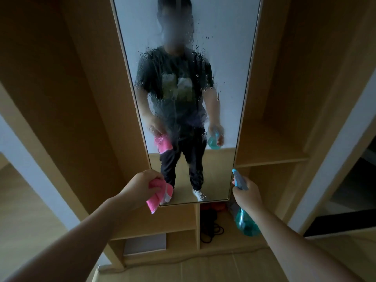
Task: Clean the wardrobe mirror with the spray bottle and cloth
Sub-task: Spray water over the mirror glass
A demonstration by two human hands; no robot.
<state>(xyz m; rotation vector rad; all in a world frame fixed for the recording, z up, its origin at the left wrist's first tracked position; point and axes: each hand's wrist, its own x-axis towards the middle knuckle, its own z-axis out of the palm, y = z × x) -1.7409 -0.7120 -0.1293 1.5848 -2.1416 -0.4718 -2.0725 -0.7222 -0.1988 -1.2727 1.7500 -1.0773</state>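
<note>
A light wooden wardrobe (81, 98) is filling most of the view, its open compartments sitting in dim shadow at 9 and 3 o'clock. At 6 o'clock a low cubby is holding a tangle of dark cords (210, 228), with a pale drawer front (145, 244) just left of it. White wall (335, 159) is showing at 4 o'clock, and pale wood floor (26, 200) is lying at 8 o'clock.

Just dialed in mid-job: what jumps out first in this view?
The tall mirror at centre, its upper and middle glass beaded with spray droplets. Below, the left hand grips a pink cloth near the mirror's bottom left corner, and the right hand holds a teal spray bottle at its lower right.
</note>
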